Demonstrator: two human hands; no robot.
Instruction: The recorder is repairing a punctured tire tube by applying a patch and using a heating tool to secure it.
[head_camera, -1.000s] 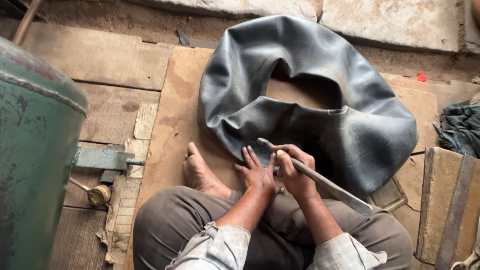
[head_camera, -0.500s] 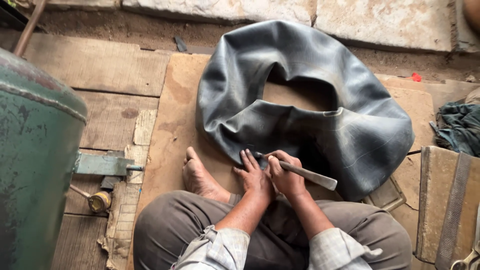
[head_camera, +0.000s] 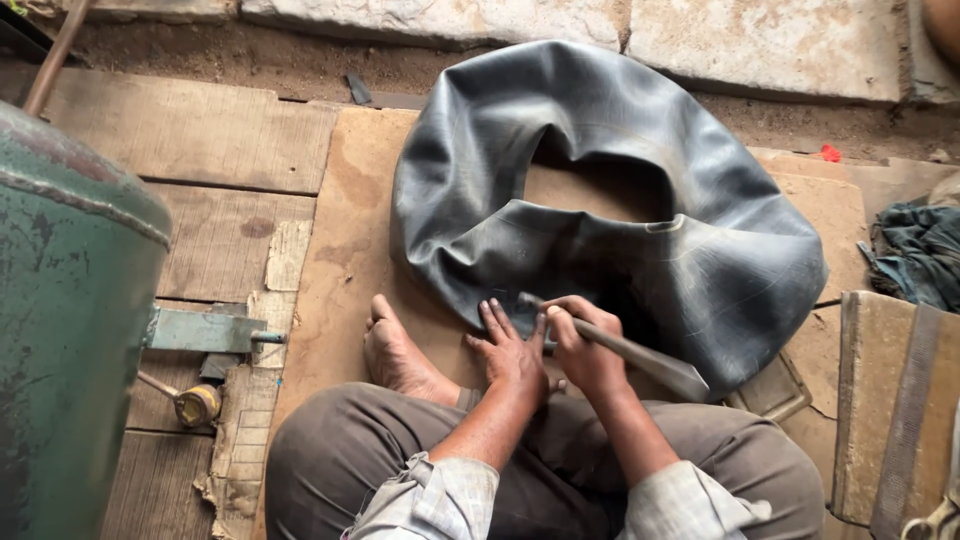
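Observation:
A large black rubber inner tube, half deflated and wrinkled, lies on a brown board in front of me. My left hand presses flat on the tube's near edge, fingers spread. Beside it, my right hand grips a flat metal file whose tip rests on the rubber by my left fingers; its handle end points right. My bare foot rests on the board to the left of both hands.
A green metal tank with a bracket and brass fitting stands at left. Wooden planks cover the floor, with stone slabs beyond. A dark cloth and a wooden crate are at right.
My right hand has drawn the file back and forth over the tube's near edge. My left hand stays pressed on the rubber. The view has shifted slightly.

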